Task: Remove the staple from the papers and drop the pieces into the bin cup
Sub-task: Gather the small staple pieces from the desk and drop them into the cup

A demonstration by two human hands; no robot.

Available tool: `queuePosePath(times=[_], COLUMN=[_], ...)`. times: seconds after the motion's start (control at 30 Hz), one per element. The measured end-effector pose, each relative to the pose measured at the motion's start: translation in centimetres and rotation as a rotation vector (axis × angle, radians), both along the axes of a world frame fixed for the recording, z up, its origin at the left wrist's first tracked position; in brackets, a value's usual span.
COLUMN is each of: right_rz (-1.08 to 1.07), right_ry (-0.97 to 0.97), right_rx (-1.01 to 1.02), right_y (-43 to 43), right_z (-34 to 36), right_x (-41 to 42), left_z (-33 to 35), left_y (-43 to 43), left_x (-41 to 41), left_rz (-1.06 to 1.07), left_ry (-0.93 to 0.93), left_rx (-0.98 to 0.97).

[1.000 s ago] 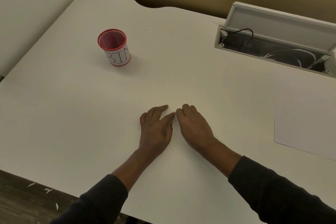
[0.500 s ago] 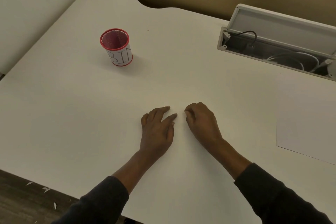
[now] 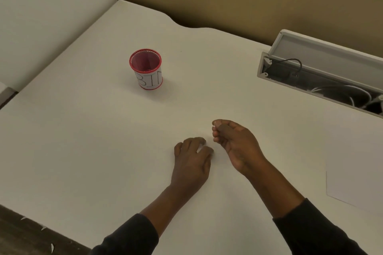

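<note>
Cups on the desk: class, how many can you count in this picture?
1. The red mesh cup labelled BIN stands upright on the desk, far left of both hands. None seems hidden.

The left hand (image 3: 191, 163) lay flat on the white desk (image 3: 83, 141); the right hand (image 3: 236, 143) hovered with fingertips pinched together. The red bin cup (image 3: 147, 69) stood well apart.

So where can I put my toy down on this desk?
Lots of bare desk lies left of the hands and in front of the red bin cup. It is also bare between the cup and the cable tray. The middle is crowded by both hands.
</note>
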State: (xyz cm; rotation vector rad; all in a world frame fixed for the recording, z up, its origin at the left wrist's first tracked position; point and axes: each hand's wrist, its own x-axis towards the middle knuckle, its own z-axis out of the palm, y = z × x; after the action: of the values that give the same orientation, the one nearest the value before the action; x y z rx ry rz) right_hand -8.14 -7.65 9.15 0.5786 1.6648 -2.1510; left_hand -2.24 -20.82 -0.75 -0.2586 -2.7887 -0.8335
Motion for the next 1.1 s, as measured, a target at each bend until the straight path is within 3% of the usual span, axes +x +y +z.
queuePosePath(times=[0.1,0.23,0.5,0.7,1.1], right_rz=[0.087,0.232,0.575,0.882,0.993], right_ry=[0.088,0.26,0.672,0.786,0.893], right_rx=[-0.018,0.118,0.903,1.327,1.48], right_y=[-2.9,-8.2,-17.2,-19.8,-20.2], right_z=[2.4,5.5,6.7,5.9,6.5], right_x=[-3.8,-10.3,-18.1,-19.9,-20.0], left_z=[0.2,0.6,0.8,0.6,0.4], left_y=[0.0,0.1,0.0,-0.1,0.0], left_x=[0.2,0.4,0.4,0.2,0.1], left_rz=[-0.011,-0.016,-0.021,-0.018,-0.011], left_ry=[-0.023,-0.034,0.024,0.036,0.045], left_rx=[-0.006,-0.019,-0.013,-0.015,-0.003])
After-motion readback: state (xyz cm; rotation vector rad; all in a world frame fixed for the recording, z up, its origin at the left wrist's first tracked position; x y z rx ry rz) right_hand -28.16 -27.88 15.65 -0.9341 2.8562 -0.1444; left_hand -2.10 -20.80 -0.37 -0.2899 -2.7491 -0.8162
